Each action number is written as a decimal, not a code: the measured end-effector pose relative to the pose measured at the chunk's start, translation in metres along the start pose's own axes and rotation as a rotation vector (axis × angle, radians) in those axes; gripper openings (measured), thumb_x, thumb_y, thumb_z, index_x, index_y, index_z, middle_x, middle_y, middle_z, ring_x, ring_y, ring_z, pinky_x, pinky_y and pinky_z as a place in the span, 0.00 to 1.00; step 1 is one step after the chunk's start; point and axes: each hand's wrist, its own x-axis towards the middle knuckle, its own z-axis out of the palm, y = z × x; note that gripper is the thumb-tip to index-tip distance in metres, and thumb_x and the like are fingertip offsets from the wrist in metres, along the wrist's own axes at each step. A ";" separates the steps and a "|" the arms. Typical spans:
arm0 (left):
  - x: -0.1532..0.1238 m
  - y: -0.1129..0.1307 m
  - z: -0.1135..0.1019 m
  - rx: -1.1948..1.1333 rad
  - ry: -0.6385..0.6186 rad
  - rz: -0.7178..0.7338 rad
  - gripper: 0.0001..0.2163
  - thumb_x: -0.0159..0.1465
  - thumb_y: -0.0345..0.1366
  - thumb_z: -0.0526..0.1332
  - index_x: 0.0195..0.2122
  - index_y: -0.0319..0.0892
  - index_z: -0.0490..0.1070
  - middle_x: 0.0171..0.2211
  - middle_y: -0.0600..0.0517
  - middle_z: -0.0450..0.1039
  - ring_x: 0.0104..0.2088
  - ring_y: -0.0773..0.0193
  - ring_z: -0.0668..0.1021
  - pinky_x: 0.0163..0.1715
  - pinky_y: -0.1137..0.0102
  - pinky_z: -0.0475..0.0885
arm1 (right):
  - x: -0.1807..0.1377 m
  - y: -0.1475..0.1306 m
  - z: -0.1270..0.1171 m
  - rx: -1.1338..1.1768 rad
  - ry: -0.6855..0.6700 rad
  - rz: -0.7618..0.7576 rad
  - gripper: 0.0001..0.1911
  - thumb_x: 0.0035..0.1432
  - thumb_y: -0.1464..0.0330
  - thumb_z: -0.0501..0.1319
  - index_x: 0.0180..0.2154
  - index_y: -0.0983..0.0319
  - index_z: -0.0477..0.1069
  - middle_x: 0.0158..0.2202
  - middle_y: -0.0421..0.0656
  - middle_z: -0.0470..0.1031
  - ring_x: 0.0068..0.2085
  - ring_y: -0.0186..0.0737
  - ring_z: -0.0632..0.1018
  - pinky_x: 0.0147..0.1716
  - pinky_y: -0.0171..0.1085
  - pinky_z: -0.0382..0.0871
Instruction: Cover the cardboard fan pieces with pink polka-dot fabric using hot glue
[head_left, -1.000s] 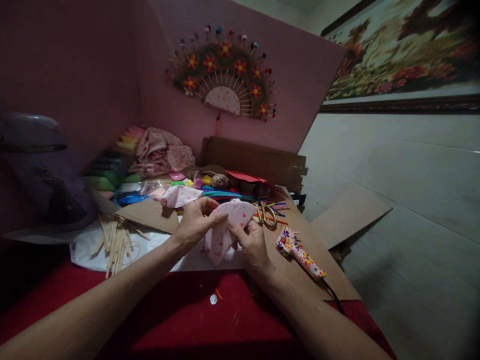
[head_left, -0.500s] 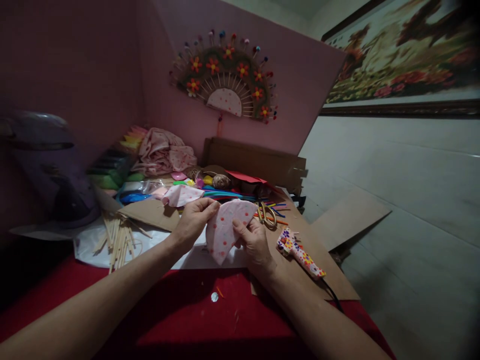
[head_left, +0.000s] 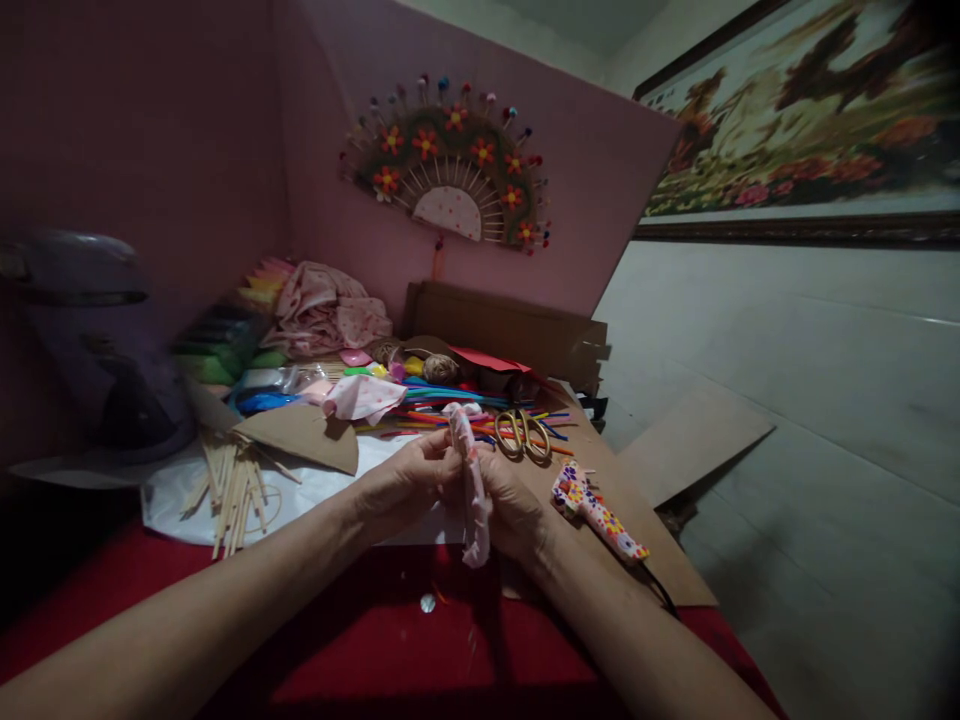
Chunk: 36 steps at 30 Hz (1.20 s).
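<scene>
Both of my hands grip a pink fabric-covered piece with red dots (head_left: pixel 472 490), which stands edge-on and upright between them. My left hand (head_left: pixel 409 480) pinches it from the left side. On its right side my right hand (head_left: pixel 514 505) is closed against it. The hands are low over the table's front, above a white sheet (head_left: pixel 300 495) and a brown cardboard sheet (head_left: pixel 600 500). Gold-handled scissors (head_left: pixel 523 433) lie just behind my right hand. A dotted glue gun (head_left: pixel 596 510) lies to the right.
Wooden sticks (head_left: pixel 232 480) lie at the left on the white sheet. Pink cloth (head_left: pixel 326 310), coloured sticks, twine and craft bits crowd the back. A decorated fan (head_left: pixel 450 165) hangs on the pink board. A purple lamp (head_left: pixel 82 330) stands far left. The cloth is red (head_left: pixel 375 640).
The dotted piece faced me flat before; now it is turned edge-on and looks narrow. Both hands have moved closer together and slightly lower.
</scene>
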 end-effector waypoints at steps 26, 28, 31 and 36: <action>0.007 0.001 -0.002 0.048 0.282 0.135 0.14 0.47 0.36 0.71 0.34 0.36 0.74 0.29 0.48 0.78 0.28 0.63 0.78 0.30 0.70 0.71 | 0.000 -0.007 0.003 -0.292 0.429 -0.502 0.14 0.46 0.60 0.67 0.22 0.63 0.69 0.16 0.34 0.64 0.17 0.26 0.60 0.16 0.29 0.51; 0.007 0.002 -0.003 0.052 0.268 0.128 0.14 0.47 0.36 0.71 0.33 0.37 0.74 0.29 0.48 0.78 0.28 0.62 0.78 0.31 0.69 0.71 | -0.001 -0.008 0.005 -0.196 0.389 -0.435 0.15 0.48 0.59 0.66 0.23 0.63 0.69 0.18 0.34 0.64 0.18 0.26 0.60 0.15 0.29 0.51; 0.006 0.003 -0.005 0.053 0.265 0.101 0.13 0.47 0.35 0.70 0.33 0.38 0.73 0.29 0.48 0.78 0.27 0.61 0.78 0.30 0.67 0.73 | -0.002 -0.012 0.008 -0.048 0.317 -0.271 0.14 0.45 0.60 0.67 0.23 0.63 0.69 0.17 0.34 0.62 0.17 0.26 0.59 0.14 0.28 0.49; 0.007 0.001 -0.006 0.072 0.282 0.118 0.12 0.48 0.33 0.70 0.33 0.38 0.74 0.27 0.49 0.78 0.26 0.63 0.78 0.28 0.69 0.73 | -0.001 -0.016 0.007 0.013 0.333 -0.205 0.15 0.39 0.64 0.71 0.20 0.65 0.68 0.15 0.32 0.59 0.16 0.23 0.55 0.12 0.26 0.48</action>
